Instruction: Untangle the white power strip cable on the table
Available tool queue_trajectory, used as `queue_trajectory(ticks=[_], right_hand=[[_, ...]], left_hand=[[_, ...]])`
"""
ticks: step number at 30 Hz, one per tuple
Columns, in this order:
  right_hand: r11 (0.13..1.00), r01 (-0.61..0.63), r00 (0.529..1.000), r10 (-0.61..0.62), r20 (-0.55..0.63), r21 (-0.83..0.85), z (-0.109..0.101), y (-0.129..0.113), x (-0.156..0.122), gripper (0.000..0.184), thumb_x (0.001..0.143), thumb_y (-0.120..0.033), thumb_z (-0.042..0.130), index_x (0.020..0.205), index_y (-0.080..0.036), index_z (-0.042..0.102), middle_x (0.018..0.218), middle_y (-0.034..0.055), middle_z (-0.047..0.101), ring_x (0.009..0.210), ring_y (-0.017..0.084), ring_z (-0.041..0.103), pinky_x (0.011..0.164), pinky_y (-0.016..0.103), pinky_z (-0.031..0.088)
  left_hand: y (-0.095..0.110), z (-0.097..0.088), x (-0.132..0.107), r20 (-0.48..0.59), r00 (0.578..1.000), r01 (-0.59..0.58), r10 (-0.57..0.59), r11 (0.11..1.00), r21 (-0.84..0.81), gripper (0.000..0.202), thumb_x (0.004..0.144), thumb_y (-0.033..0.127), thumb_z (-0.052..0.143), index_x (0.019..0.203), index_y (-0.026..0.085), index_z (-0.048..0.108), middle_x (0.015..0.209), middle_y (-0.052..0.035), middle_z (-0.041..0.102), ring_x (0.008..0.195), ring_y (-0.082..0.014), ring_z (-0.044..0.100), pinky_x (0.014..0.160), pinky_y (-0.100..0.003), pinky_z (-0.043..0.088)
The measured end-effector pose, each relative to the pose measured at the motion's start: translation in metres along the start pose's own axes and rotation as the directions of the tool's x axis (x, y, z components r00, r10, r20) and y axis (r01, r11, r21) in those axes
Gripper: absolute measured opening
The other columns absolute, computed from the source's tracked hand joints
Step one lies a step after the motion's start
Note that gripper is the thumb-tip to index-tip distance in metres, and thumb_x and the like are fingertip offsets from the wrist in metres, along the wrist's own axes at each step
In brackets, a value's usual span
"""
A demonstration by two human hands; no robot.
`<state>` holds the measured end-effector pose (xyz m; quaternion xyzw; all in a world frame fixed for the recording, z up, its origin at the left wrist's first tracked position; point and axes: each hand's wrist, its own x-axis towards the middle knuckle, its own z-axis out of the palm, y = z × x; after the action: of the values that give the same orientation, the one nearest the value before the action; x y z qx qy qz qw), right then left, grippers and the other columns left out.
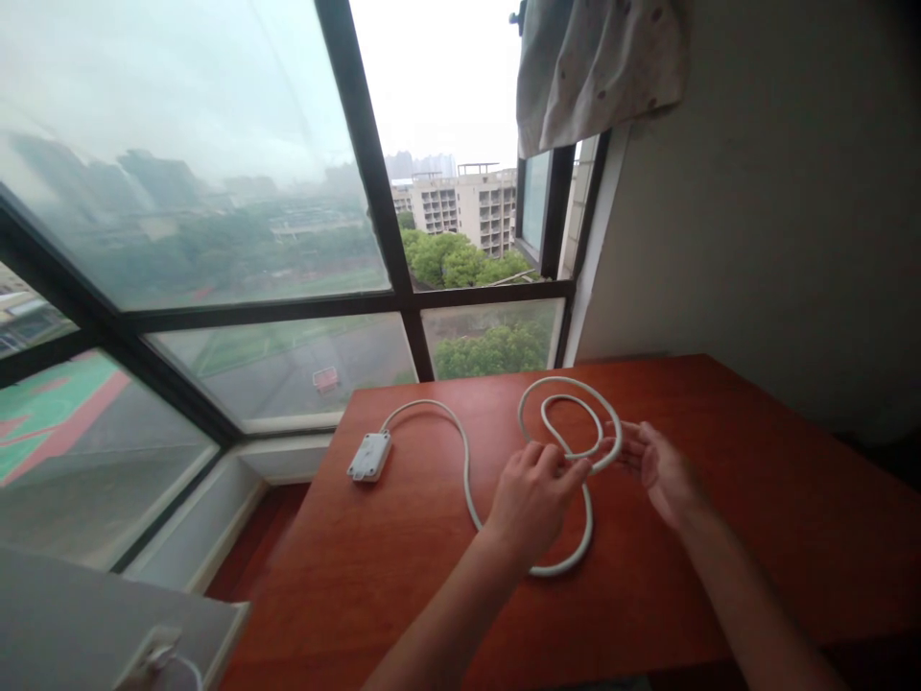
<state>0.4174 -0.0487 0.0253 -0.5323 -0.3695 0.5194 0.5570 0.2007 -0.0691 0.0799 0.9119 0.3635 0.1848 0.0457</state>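
Observation:
A thick white cable (467,470) lies on the reddish-brown wooden table (403,557). At its far left end is a small white box (370,457) with dark spots at its corners, resembling an extension socket turned face down. My left hand (536,489) is closed on the cable where its loops meet, holding a coil raised in front of it. To the right, my right hand (658,467) has its fingers stretched out against the coil's right side, palm partly turned up. Whether those fingertips press on the cable is hard to see. The cable's other end is hidden.
Dark-framed windows (407,300) stand behind and left of the table, one pane open. A spotted curtain (597,72) hangs at upper right beside a plain wall (755,211). At lower left, a white plug (159,657) sits in a wall socket.

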Motion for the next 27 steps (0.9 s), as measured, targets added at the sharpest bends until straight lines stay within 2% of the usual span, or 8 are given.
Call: queue_trajectory(ticks=[2, 5, 8, 12, 16, 19, 23, 27], right_hand=[[0.999, 0.023, 1.000, -0.023, 0.003, 0.038, -0.007, -0.011, -0.002, 0.046, 0.083, -0.060, 0.047, 0.102, -0.020, 0.062, 0.080, 0.0062, 0.070, 0.072, 0.019, 0.064, 0.066, 0.030, 0.049], [0.990, 0.072, 0.997, -0.069, 0.025, -0.125, -0.011, -0.020, -0.005, 0.039, 0.075, -0.049, 0.066, 0.099, -0.017, 0.063, 0.070, 0.0019, 0.064, 0.059, 0.013, 0.056, 0.055, 0.024, 0.044], [0.987, 0.071, 0.996, -0.078, -0.042, -0.144, -0.017, -0.016, 0.002, 0.037, 0.070, -0.041, 0.072, 0.096, -0.016, 0.064, 0.067, 0.0006, 0.062, 0.049, 0.009, 0.047, 0.042, 0.020, 0.036], [0.996, -0.003, 0.983, 0.020, -0.184, 0.091, -0.032, 0.003, 0.021, 0.023, 0.071, -0.031, 0.071, 0.088, -0.017, 0.064, 0.068, 0.0022, 0.062, 0.044, 0.007, 0.044, 0.034, 0.018, 0.036], [0.928, -0.124, 0.974, 0.181, -0.134, 0.352, -0.041, 0.023, 0.037, 0.003, 0.078, -0.017, 0.062, 0.078, -0.019, 0.059, 0.061, -0.0004, 0.054, 0.041, 0.006, 0.043, 0.031, 0.014, 0.040], [0.872, -0.176, 0.966, 0.243, -0.091, 0.457, -0.040, 0.032, 0.042, 0.014, 0.082, -0.008, 0.053, 0.072, -0.018, 0.055, 0.060, -0.0016, 0.051, 0.042, 0.005, 0.045, 0.033, 0.010, 0.043], [0.810, -0.200, 0.946, 0.306, -0.106, 0.552, -0.030, 0.036, 0.043, 0.019, 0.083, -0.002, 0.049, 0.073, -0.016, 0.059, 0.063, -0.0003, 0.055, 0.044, 0.003, 0.048, 0.035, 0.007, 0.044], [0.844, -0.175, 0.955, 0.271, -0.122, 0.508, -0.013, 0.037, 0.040, 0.012, 0.080, -0.004, 0.058, 0.076, -0.015, 0.063, 0.068, 0.0012, 0.063, 0.047, 0.004, 0.054, 0.037, 0.007, 0.046]], left_hand=[[0.004, 0.007, 0.001, 0.052, 0.998, -0.041, 0.038, 0.998, 0.051, 0.037, 0.091, 0.018, 0.039, 0.125, 0.027, 0.050, 0.103, -0.0087, 0.056, 0.096, -0.0229, 0.050, 0.081, -0.036, 0.046], [0.004, 0.018, 0.004, 0.076, 0.995, -0.072, 0.070, 0.997, 0.027, 0.036, 0.091, 0.019, 0.041, 0.125, 0.028, 0.048, 0.106, -0.0077, 0.055, 0.099, -0.0226, 0.050, 0.082, -0.036, 0.046], [0.001, 0.029, 0.003, 0.034, 0.999, 0.027, -0.025, 0.998, -0.060, 0.044, 0.089, 0.025, 0.048, 0.132, 0.030, 0.040, 0.118, -0.0076, 0.051, 0.104, -0.0225, 0.050, 0.087, -0.036, 0.046], [-0.007, 0.041, -0.013, 0.016, 0.977, 0.212, -0.212, 0.966, -0.146, 0.067, 0.081, 0.040, 0.060, 0.138, 0.023, 0.029, 0.127, -0.0109, 0.047, 0.109, -0.0257, 0.050, 0.092, -0.039, 0.044], [-0.012, 0.043, -0.040, 0.204, 0.969, 0.166, -0.141, 0.980, -0.114, 0.040, 0.080, 0.045, 0.059, 0.112, 0.021, 0.052, 0.108, -0.0084, 0.056, 0.098, -0.0243, 0.054, 0.086, -0.037, 0.046], [-0.012, 0.040, -0.057, 0.308, 0.951, 0.061, -0.020, 0.991, -0.123, 0.031, 0.079, 0.047, 0.062, 0.096, 0.022, 0.058, 0.100, -0.0060, 0.057, 0.093, -0.0226, 0.055, 0.081, -0.034, 0.046], [-0.012, 0.040, -0.064, 0.329, 0.944, 0.015, 0.012, 0.997, -0.080, 0.015, 0.084, 0.033, 0.058, 0.095, 0.024, 0.059, 0.097, -0.0048, 0.058, 0.090, -0.0213, 0.055, 0.078, -0.032, 0.045], [-0.014, 0.042, -0.063, 0.323, 0.946, 0.001, 0.013, 0.999, -0.045, 0.010, 0.087, 0.028, 0.051, 0.091, 0.023, 0.057, 0.091, -0.0035, 0.059, 0.082, -0.0193, 0.056, 0.071, -0.029, 0.045]])
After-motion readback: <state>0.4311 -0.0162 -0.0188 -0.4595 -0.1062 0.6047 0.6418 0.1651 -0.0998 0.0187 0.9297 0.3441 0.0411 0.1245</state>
